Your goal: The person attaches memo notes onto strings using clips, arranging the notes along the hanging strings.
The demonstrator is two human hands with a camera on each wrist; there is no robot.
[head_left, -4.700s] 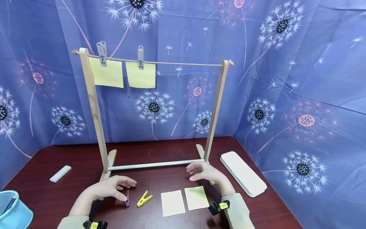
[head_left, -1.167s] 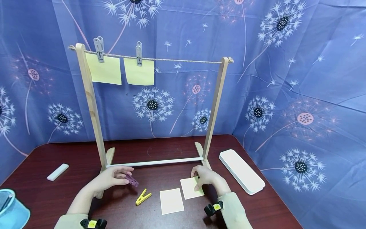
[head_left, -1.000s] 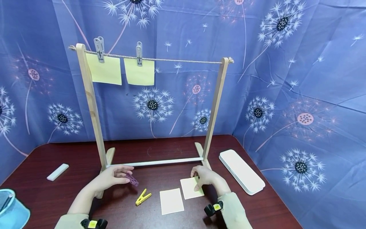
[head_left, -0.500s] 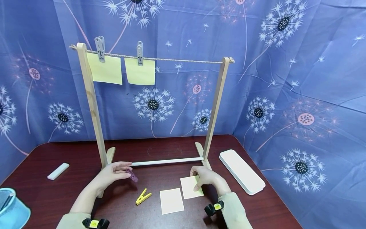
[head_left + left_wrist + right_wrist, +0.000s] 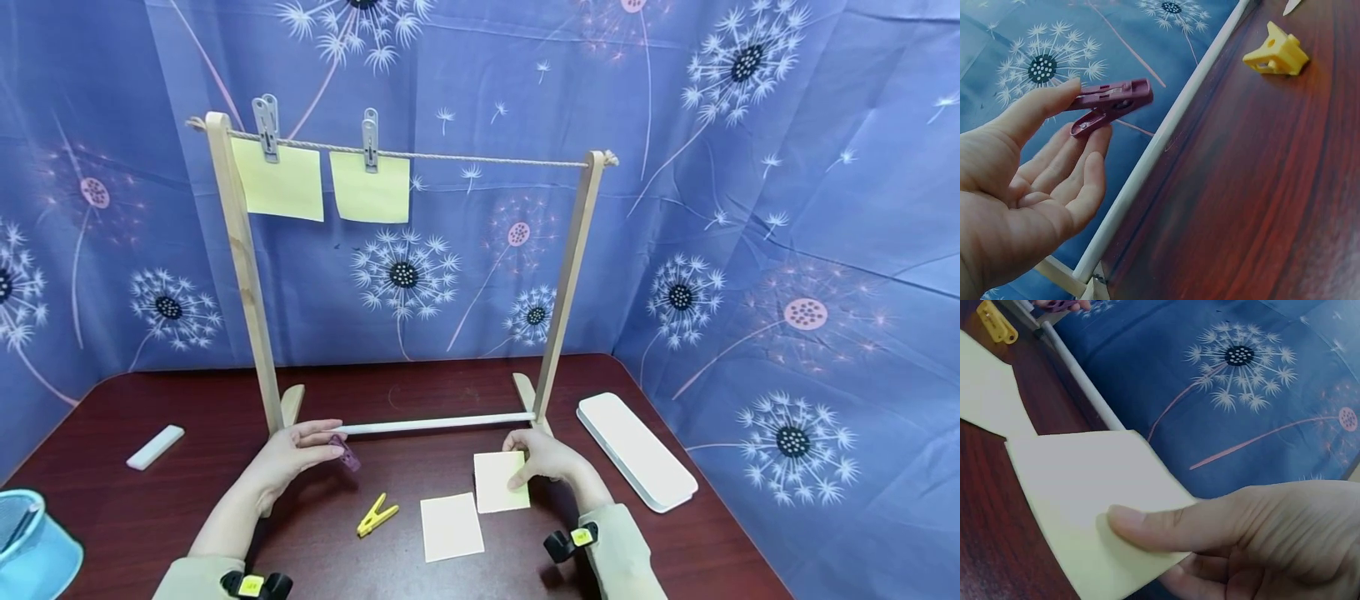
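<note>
Between thumb and fingers, my left hand (image 5: 288, 454) pinches a purple clothespin (image 5: 1113, 103) by its handle ends, just in front of the rack's low white bar. My right hand (image 5: 551, 462) grips a pale yellow sticky note (image 5: 1094, 494), thumb on its face and fingers behind. A second sticky note (image 5: 452, 527) lies flat on the table beside it. To the left of that note lies a yellow clothespin (image 5: 377, 516). Two more yellow notes, one left (image 5: 281, 182) and one right (image 5: 371, 190), hang from the rope under grey clothespins.
A wooden rack (image 5: 251, 283) carries the rope (image 5: 480, 157) across its top and a white bar (image 5: 442, 423) low down. At right lies a white case (image 5: 636, 450). A white block (image 5: 155, 447) and a blue mesh cup (image 5: 45, 550) stand at left.
The left hand has picked up the purple clothespin and moved slightly up and back. The right hand has reached down, taken the right-hand note, and raised it a little off the table.
</note>
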